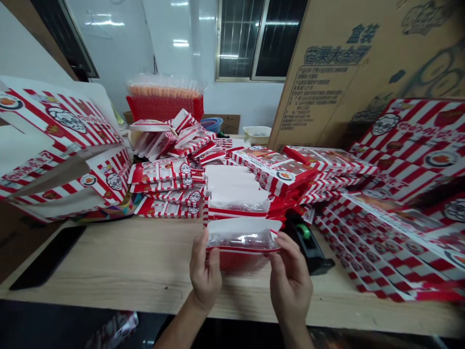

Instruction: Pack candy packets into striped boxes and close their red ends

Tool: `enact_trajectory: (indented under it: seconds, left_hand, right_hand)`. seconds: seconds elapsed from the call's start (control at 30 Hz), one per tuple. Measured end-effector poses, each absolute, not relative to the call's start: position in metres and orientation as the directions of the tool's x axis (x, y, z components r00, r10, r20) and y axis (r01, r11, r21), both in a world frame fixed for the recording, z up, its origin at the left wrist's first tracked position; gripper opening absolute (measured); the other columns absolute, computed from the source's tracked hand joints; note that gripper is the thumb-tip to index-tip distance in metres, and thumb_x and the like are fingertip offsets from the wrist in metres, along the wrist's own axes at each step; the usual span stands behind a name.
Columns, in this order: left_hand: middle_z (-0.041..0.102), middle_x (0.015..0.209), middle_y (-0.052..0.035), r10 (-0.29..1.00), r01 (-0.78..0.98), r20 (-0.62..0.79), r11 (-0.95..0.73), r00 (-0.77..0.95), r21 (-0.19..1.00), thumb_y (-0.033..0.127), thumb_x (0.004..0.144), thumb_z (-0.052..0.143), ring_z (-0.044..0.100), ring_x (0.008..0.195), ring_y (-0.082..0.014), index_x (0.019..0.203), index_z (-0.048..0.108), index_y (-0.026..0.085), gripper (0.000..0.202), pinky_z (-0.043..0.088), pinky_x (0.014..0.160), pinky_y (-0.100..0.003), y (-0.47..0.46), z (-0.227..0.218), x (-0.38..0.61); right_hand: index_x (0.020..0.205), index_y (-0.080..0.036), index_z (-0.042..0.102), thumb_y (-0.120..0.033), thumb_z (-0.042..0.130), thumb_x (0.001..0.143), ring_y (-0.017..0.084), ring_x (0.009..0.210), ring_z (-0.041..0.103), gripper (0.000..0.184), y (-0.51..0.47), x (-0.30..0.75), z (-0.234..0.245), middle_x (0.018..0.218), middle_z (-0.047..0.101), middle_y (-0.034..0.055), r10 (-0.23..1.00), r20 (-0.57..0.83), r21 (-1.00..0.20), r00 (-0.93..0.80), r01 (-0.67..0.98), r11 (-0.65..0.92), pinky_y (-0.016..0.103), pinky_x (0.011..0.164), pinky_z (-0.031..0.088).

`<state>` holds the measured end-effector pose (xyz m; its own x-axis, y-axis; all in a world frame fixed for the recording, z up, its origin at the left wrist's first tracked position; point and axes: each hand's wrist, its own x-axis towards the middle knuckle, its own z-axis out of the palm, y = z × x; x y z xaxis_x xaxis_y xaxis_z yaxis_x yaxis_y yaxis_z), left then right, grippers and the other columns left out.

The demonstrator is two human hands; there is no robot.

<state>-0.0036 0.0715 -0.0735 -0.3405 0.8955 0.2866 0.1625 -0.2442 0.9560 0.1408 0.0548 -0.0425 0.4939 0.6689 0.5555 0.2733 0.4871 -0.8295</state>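
Between my two hands is a small red and white paper box (240,259) with a clear plastic window and a raised white flap. My left hand (205,271) grips its left end, thumb in front and fingers on the side. At the right end, my right hand (290,276) holds it the same way. The box is held above the table's near part, its lower front blurred. Right behind it stands a row of similar boxes (236,189) with white flaps up. What is inside the held box cannot be made out.
A black tape dispenser (314,249) with green tape stands right of my right hand. Striped box stacks (385,247) fill the right side, and flat striped packs (167,186) lie at left. A dark flat slab (49,257) rests on the wooden table (138,271). Large cardboard (327,72) leans behind.
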Motion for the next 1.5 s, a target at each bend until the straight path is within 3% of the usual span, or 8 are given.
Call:
enact_trajectory:
  seconds: [0.17, 0.33, 0.4, 0.53, 0.73, 0.93, 1.2, 1.5]
  left_hand:
    - [0.066, 0.107, -0.0069, 0.901, 0.103, 0.327, -0.310, -0.286, 0.945, 0.046, 0.087, 0.041, 0.052, 0.115, -0.0256, 0.095, 0.064, 0.024, 0.033, 0.037, 0.101, -0.036, 0.076, -0.048, -0.005]
    - [0.060, 0.125, -0.0015, 0.972, -0.200, 0.227, -0.236, -0.064, 0.951, 0.031, 0.082, 0.056, 0.060, 0.103, -0.0195, 0.121, 0.045, 0.032, 0.041, 0.048, 0.086, -0.031, 0.089, -0.012, -0.019]
    - [0.057, 0.131, -0.0037, 0.957, -0.242, 0.236, -0.191, 0.171, 0.951, 0.026, 0.081, 0.057, 0.059, 0.107, -0.0202, 0.124, 0.047, 0.030, 0.044, 0.047, 0.090, -0.033, 0.097, -0.002, -0.029]
    - [0.067, 0.115, -0.0050, 0.854, -0.167, 0.248, -0.192, 0.458, 0.967, 0.016, 0.082, 0.050, 0.060, 0.108, -0.0236, 0.082, 0.072, 0.021, 0.023, 0.043, 0.095, -0.037, 0.110, 0.008, -0.042]
    - [0.067, 0.112, 0.0002, 0.796, -0.119, 0.380, -0.370, 0.471, 0.921, 0.006, 0.081, 0.048, 0.061, 0.105, -0.0188, 0.077, 0.073, 0.028, 0.033, 0.046, 0.090, -0.033, 0.110, 0.010, -0.042]
    - [0.069, 0.102, -0.0036, 0.832, -0.047, 0.392, -0.408, 0.392, 0.912, 0.020, 0.084, 0.058, 0.063, 0.096, -0.0175, 0.093, 0.069, 0.025, 0.015, 0.050, 0.084, -0.029, 0.106, 0.010, -0.037]
    - [0.073, 0.100, -0.0014, 0.771, -0.048, 0.463, -0.494, 0.437, 0.868, 0.019, 0.082, 0.063, 0.067, 0.094, -0.0157, 0.093, 0.069, 0.026, 0.015, 0.054, 0.082, -0.025, 0.108, 0.009, -0.048]
    - [0.072, 0.105, -0.0014, 0.653, -0.005, 0.552, -0.643, 0.519, 0.766, 0.015, 0.084, 0.059, 0.065, 0.103, -0.0139, 0.101, 0.068, 0.028, 0.023, 0.053, 0.090, -0.025, 0.110, 0.012, -0.053]
  right_hand:
    - [0.074, -0.020, 0.060, -0.029, 0.067, 0.076, 0.014, 0.067, 0.058, 0.012, 0.059, 0.149, -0.024, 0.073, 0.062, 0.0019, 0.777, 0.402, -0.902, 0.484, 0.062, 0.428, 0.024, 0.060, 0.048]
    - [0.121, -0.029, 0.052, -0.030, 0.064, 0.079, 0.018, 0.081, 0.064, 0.044, 0.062, 0.154, -0.016, 0.095, 0.069, 0.0047, 0.901, 0.270, -0.920, 0.340, -0.185, 0.346, 0.034, 0.076, 0.051]
    - [0.112, -0.027, 0.061, -0.028, 0.064, 0.079, 0.023, 0.100, 0.062, 0.033, 0.064, 0.159, -0.018, 0.110, 0.067, 0.0079, 0.907, 0.326, -0.914, 0.268, -0.156, 0.374, 0.039, 0.087, 0.048]
    - [0.073, -0.024, 0.069, -0.027, 0.061, 0.082, 0.024, 0.103, 0.062, 0.012, 0.068, 0.166, -0.017, 0.117, 0.065, 0.0067, 0.911, 0.385, -0.904, 0.149, -0.138, 0.405, 0.044, 0.090, 0.046]
    - [0.060, -0.020, 0.055, -0.026, 0.075, 0.066, 0.021, 0.085, 0.065, 0.021, 0.067, 0.159, 0.008, 0.088, 0.069, 0.0049, 0.893, 0.405, -0.914, 0.197, 0.071, 0.399, 0.032, 0.073, 0.052]
    - [0.082, -0.022, 0.068, -0.024, 0.070, 0.073, 0.017, 0.077, 0.065, 0.009, 0.062, 0.157, 0.022, 0.081, 0.070, 0.0028, 0.910, 0.368, -0.918, 0.190, 0.232, 0.323, 0.024, 0.068, 0.052]
    - [0.079, -0.029, 0.074, -0.028, 0.073, 0.075, 0.016, 0.088, 0.067, 0.004, 0.075, 0.179, 0.015, 0.090, 0.073, 0.0015, 0.914, 0.390, -0.920, -0.112, -0.016, 0.391, 0.028, 0.082, 0.051]
    - [0.093, -0.036, 0.073, -0.029, 0.071, 0.076, 0.016, 0.093, 0.066, 0.019, 0.076, 0.192, 0.018, 0.100, 0.072, 0.0014, 0.848, 0.436, -0.877, -0.302, 0.068, 0.475, 0.031, 0.083, 0.051]
